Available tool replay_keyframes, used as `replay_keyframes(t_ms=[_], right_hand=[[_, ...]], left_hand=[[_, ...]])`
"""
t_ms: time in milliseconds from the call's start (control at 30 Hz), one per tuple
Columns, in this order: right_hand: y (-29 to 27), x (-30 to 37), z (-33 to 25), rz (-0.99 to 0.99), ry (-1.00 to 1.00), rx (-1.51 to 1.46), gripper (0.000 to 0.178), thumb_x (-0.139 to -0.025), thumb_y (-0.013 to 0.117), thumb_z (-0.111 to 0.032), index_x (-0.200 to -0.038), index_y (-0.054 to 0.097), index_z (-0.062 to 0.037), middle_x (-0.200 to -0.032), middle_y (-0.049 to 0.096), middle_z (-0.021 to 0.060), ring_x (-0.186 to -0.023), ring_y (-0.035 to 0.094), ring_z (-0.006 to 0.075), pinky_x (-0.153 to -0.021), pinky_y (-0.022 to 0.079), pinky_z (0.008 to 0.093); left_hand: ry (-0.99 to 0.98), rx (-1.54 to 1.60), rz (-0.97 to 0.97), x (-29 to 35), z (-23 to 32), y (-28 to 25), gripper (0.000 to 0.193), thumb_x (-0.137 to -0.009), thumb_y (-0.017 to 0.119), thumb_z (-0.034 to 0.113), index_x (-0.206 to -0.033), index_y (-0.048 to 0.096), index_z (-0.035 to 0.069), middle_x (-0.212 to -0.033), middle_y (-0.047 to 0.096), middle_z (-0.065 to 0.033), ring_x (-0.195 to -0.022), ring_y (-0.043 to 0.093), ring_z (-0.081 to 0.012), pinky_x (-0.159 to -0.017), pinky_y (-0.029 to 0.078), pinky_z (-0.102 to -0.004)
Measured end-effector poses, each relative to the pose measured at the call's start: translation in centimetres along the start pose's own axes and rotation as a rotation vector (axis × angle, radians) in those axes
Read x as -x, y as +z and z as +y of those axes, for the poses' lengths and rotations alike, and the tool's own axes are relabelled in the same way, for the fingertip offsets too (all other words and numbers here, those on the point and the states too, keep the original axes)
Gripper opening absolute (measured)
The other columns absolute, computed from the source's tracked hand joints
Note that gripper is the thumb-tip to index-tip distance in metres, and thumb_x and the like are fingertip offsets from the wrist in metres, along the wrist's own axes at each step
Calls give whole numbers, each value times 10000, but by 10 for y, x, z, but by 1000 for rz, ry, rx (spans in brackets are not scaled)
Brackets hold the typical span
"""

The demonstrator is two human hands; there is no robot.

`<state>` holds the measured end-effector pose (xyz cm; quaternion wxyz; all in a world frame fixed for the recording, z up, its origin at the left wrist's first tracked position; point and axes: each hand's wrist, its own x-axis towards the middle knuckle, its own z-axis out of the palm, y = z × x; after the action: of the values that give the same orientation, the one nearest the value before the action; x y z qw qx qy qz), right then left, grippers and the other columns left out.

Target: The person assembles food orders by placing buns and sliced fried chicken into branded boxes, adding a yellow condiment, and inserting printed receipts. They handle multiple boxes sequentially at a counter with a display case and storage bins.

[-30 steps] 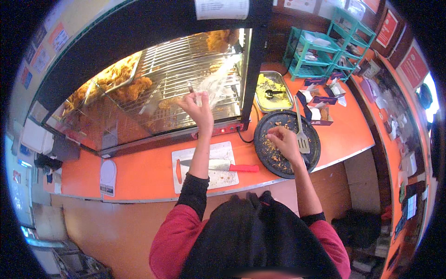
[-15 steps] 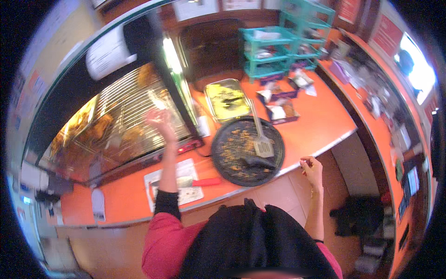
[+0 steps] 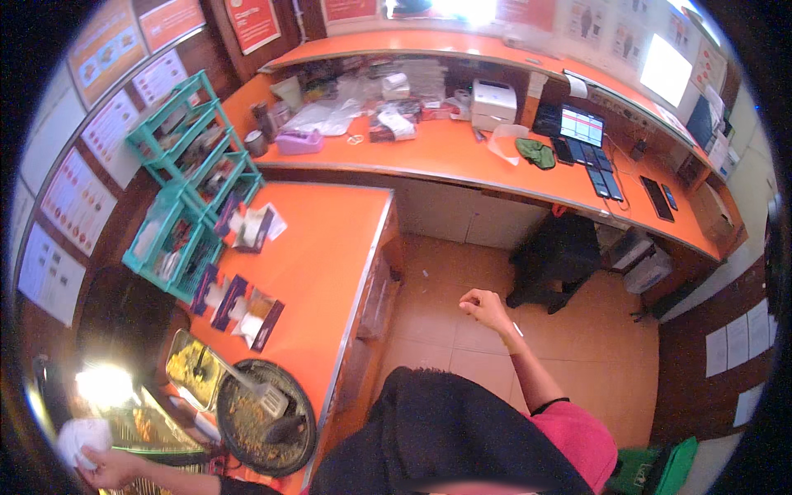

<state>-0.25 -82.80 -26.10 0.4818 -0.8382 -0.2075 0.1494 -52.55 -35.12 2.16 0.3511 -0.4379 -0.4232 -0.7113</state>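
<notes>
My left hand (image 3: 107,470) is at the lower left by the lit food warmer (image 3: 153,429), fingers stretched. It overlaps a white paper sheet (image 3: 81,439); whether it touches the sheet I cannot tell. My right hand (image 3: 485,308) hangs over the floor with curled fingers and nothing visible in it. Between my arms, a round dark pan (image 3: 301,441) with brown crumbs lies on the orange counter (image 3: 318,214). A slotted spatula (image 3: 268,398) and a dark utensil (image 3: 285,429) rest in it. Beside the pan stands a metal tray of yellow food (image 3: 191,373).
Teal stacked baskets (image 3: 186,177) and small dark boxes (image 3: 252,318) stand along the left counter. Across the back counter are a purple object (image 3: 299,142), a white printer (image 3: 493,105), a laptop (image 3: 582,125) and phones. Below is a black stool (image 3: 561,256); a green bag (image 3: 656,466) sits lower right.
My view has swung to the right, so the warmer and pan now appear at lower left. My right hand is still curled.
</notes>
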Motion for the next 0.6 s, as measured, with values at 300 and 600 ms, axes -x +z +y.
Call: replay_keyframes(t_ms=[300,600], right_hand=[[-68,-171,42,179,-94,-2,168,-769,645,-160,-857,642,-17,-656,620,48,-572,567,102,-514,455,258],[-186,-327,119,591,37,421,445,-719,649,-162,-1136,523,-69,-1012,548,159,-952,523,322,-798,423,379]], left_hand=[[40,895,-996,268,400,90,379,-831,574,102,-1208,537,80,-1124,483,-120,-966,464,-233,-866,378,-330],[-781,1391,-1497,560,645,187,569,-793,540,0,-1330,386,109,-1260,347,-116,-1167,374,-248,-952,341,-346]])
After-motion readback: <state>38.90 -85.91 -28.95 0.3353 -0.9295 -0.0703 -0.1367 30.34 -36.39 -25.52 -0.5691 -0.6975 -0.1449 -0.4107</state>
